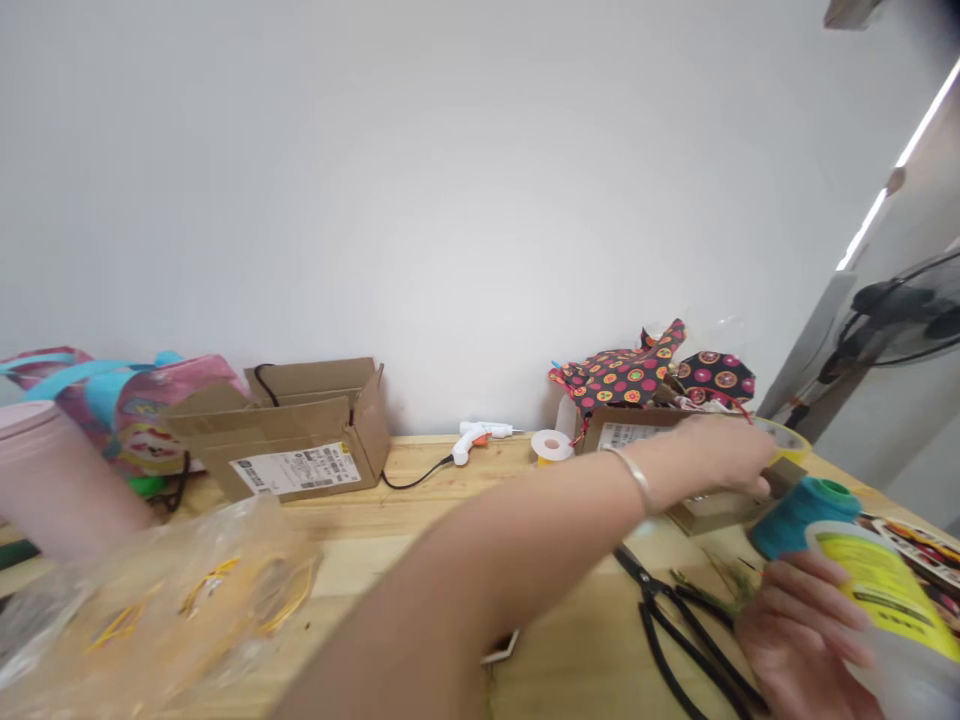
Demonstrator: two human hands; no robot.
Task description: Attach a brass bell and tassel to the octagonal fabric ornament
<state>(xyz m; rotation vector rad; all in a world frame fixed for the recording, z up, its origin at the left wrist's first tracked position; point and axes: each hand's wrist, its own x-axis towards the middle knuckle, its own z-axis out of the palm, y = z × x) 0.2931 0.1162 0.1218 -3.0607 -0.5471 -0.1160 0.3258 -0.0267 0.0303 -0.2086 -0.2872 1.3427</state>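
Note:
My left hand point(724, 455), with a bangle at the wrist, reaches across to the right over a small cardboard box point(712, 515). Its fingers are curled down and blurred; whatever is in them is hidden. At the lower right, my right hand point(806, 635) is wrapped round a tilted clear bottle point(885, 590) with a yellow label. A teal thread cone point(802, 515) stands beside the bottle, below my left hand. Black-handled scissors point(660, 590) lie on the wooden table point(420, 600) left of my right hand.
An open carton point(300, 440), a white glue gun point(472, 440) and a white spool point(551, 447) are at the back. Patterned cloth point(630, 375) tops a box, near a yellow-rimmed bowl point(787, 440). Left are a pink tumbler point(67, 480), pink bag point(172, 395) and plastic bags point(187, 590).

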